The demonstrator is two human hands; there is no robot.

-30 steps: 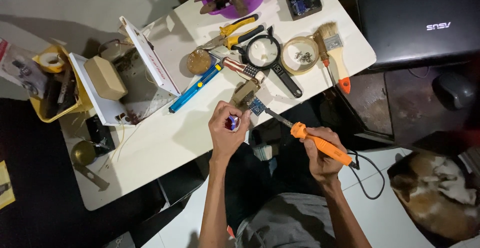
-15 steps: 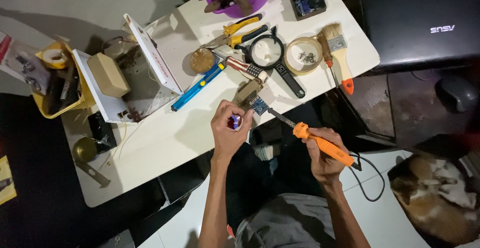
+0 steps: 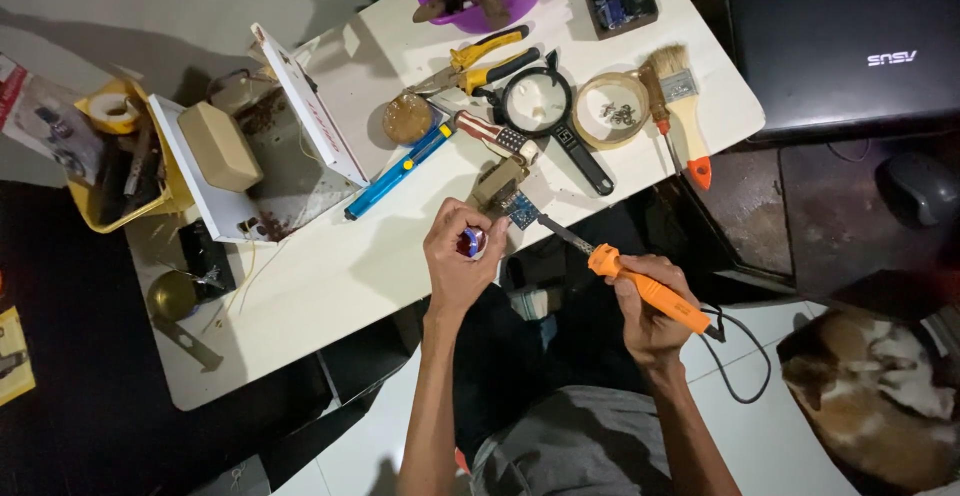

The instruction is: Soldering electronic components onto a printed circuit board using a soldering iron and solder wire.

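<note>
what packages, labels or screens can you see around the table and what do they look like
Closed black laptop: right of the table, lid shut with a pale logo, no screen showing.
Open white flat box: left part of the table, lid propped up with a red-edged rim.
Clear plastic packet: far left, beside the yellow tray, red and white card inside.
Yellow card or booklet: lower left edge, on the dark floor, partly cut off.

Both forearms are bare from elbow to wrist — no sleeves, watch or rings on the left hand [image 3: 458, 254] or the right hand [image 3: 652, 316]. At six o'clock sits a grey cloth garment [image 3: 585, 446] — soft and creased.
</note>
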